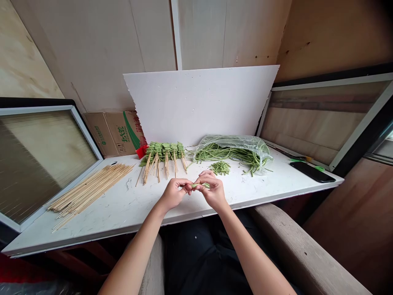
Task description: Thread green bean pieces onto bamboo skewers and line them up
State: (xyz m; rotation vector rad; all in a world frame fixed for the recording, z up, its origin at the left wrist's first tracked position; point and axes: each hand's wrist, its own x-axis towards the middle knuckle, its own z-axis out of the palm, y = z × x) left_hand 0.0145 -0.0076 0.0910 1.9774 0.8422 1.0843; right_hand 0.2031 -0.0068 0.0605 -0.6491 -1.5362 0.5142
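My left hand (176,194) and my right hand (212,191) meet just above the table's front part, both closed in a pinch. Between their fingertips is a short piece of green bean (194,185). A thin brownish line shows at my left fingers, but whether it is a skewer I cannot tell. More green shows by my right fingers, partly hidden. Just beyond my hands lies a small heap of cut bean pieces (220,167). To its left, skewered beans (164,150) are stacked in rows, their bare stick ends pointing toward me.
Many loose bamboo skewers (92,192) lie on the left of the white table (123,213). Long green beans spill from a clear plastic bag (236,143) at the back right. A black phone (312,172) rests at the right end. Behind stand a white board (199,106) and a cardboard box (115,133).
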